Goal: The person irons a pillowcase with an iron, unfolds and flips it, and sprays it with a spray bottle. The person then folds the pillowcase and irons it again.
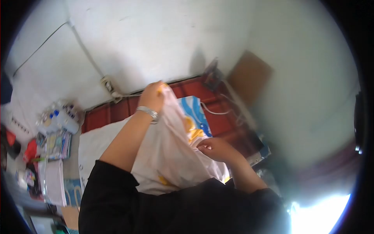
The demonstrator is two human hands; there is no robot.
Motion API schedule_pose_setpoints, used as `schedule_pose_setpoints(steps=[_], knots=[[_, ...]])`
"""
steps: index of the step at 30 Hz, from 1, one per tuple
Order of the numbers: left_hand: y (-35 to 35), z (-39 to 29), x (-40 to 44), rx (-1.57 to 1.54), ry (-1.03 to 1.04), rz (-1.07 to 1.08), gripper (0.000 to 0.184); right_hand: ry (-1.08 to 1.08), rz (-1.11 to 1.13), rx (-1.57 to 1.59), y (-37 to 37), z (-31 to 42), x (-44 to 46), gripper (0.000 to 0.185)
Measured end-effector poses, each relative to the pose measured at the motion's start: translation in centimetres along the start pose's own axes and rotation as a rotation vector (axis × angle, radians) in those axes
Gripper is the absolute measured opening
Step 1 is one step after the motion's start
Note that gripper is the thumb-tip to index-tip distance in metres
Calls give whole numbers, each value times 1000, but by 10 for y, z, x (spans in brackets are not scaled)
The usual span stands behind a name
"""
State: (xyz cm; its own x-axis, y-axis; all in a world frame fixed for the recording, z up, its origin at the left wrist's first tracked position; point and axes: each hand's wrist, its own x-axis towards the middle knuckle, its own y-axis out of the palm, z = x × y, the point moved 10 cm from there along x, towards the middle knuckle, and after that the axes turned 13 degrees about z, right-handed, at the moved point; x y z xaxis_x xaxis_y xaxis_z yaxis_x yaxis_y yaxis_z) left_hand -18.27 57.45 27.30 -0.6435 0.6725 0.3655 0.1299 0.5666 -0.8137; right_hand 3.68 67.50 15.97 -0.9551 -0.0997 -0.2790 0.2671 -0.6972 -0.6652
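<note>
Nearest is the person, in a black garment (187,212) with short sleeves. Just in front, a pale pink cloth (167,144) with yellow patterns is lifted between the two hands, and it hangs in folds toward the body. The right hand (216,149), the nearer one, pinches the cloth narrowly near its right side. The left hand (152,96), farther and higher, is closed around its upper end; a silvery bracelet (148,112) circles this wrist. Below lie a white sheet (99,136) and a blue-and-white piece (194,111), on a red surface (221,106). Behind, a brown board (250,76) stands near the wall (156,35).
</note>
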Motion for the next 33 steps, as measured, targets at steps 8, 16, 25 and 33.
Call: schedule_pose_setpoints(steps=[8, 16, 25, 33], knots=[[50, 88, 34, -269, -115, 120, 42, -754, -191, 521, -59, 137, -114, 32], [79, 133, 18, -355, -182, 144, 44, -831, -47, 1162, -72, 147, -213, 40], [64, 237, 61, -692, -355, 115, 46, -666, -1309, 1187, -49, 23, -266, 30], [95, 168, 78, -656, -402, 124, 46, -831, -1138, 1155, -31, 6, -294, 45]])
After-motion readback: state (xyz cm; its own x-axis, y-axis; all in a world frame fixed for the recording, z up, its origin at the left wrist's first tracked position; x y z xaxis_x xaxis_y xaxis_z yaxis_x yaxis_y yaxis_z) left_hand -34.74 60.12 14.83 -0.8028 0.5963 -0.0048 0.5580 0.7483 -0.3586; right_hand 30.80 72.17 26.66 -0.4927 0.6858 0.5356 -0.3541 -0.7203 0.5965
